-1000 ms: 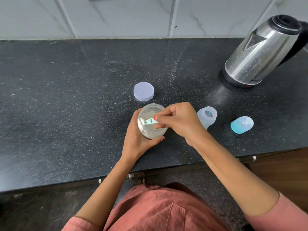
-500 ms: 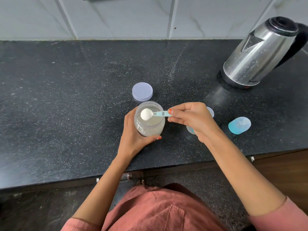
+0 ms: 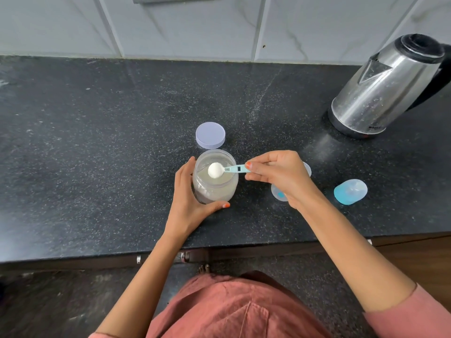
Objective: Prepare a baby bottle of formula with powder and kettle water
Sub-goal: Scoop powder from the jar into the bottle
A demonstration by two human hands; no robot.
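A clear plastic jar of white formula powder (image 3: 214, 185) stands open on the black counter, and my left hand (image 3: 188, 203) wraps around its left side and front. My right hand (image 3: 278, 175) pinches the handle of a small light-blue scoop (image 3: 225, 170), whose bowl is heaped with white powder and hovers over the jar's mouth. The baby bottle (image 3: 278, 191) stands just right of the jar, mostly hidden behind my right hand. A steel kettle (image 3: 388, 89) sits at the back right.
The jar's lilac lid (image 3: 210, 138) lies flat behind the jar. A blue translucent bottle cap (image 3: 350, 192) lies on its side to the right. The counter's front edge (image 3: 244, 250) runs just below my wrists; a tiled wall stands behind.
One second ago my right hand's fingers were down in the tilted jar. Since then the scoop came up full of powder, the jar stood upright, and the scoop now holds level above it.
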